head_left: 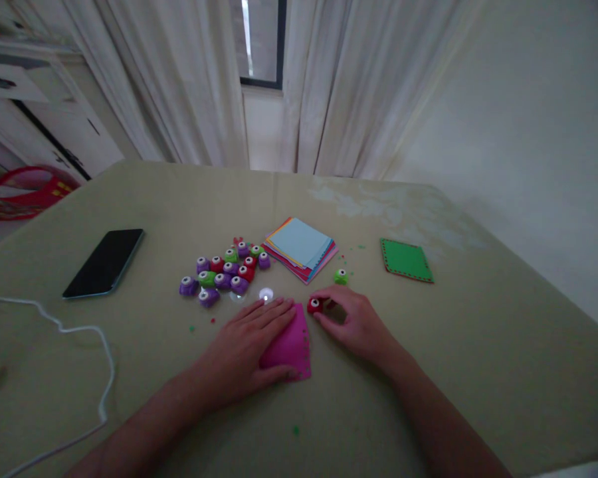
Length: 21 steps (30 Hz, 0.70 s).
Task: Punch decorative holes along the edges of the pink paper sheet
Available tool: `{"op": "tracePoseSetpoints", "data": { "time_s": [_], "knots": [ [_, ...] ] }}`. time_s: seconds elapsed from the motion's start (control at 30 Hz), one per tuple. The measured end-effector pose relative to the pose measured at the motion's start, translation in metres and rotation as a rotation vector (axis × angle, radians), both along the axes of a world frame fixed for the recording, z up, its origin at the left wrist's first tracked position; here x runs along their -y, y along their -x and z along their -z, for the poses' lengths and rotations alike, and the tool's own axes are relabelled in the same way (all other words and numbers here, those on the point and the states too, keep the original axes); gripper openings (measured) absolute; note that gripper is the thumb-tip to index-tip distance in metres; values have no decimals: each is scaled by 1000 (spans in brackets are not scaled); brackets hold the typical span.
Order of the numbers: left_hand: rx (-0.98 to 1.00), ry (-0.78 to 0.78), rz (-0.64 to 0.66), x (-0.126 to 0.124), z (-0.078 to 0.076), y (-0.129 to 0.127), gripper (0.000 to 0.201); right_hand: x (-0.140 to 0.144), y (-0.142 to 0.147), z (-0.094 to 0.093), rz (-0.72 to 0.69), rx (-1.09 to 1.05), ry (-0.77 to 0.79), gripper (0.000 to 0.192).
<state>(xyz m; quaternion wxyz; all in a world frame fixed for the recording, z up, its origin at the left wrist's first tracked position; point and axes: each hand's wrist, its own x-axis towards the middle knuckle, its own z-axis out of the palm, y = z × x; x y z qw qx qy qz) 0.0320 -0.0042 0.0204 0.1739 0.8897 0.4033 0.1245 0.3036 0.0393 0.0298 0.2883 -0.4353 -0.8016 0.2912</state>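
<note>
My left hand (246, 345) lies flat on a pink paper square (293, 345) with punched holes along its right edge, pressing it to the table. My right hand (351, 322) is closed around a small red paper punch (314, 305) at the pink sheet's top right corner. A green punch (341, 276) stands just beyond my right hand. A cluster of several purple, red and green punches (225, 272) sits beyond my left hand.
A stack of coloured paper squares (300, 248) lies behind the punches. A green sheet with punched edges (406, 260) is at the right. A black phone (104, 262) and a white cable (80, 332) lie at the left. Small paper bits dot the beige table (478, 345).
</note>
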Motion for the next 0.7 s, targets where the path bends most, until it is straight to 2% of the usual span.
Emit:
{"op": "tracePoseSetpoints", "data": {
  "time_s": [0.27, 0.57, 0.7],
  "knots": [
    [15, -7, -75, -1, 3, -1, 83, 2, 5, 0, 12, -58, 29, 23],
    [28, -40, -69, 0, 9, 0, 85, 5, 7, 0, 26, -162, 236, 21],
    [17, -43, -71, -1, 9, -1, 85, 3, 7, 0, 48, -202, 262, 19]
  ]
}}
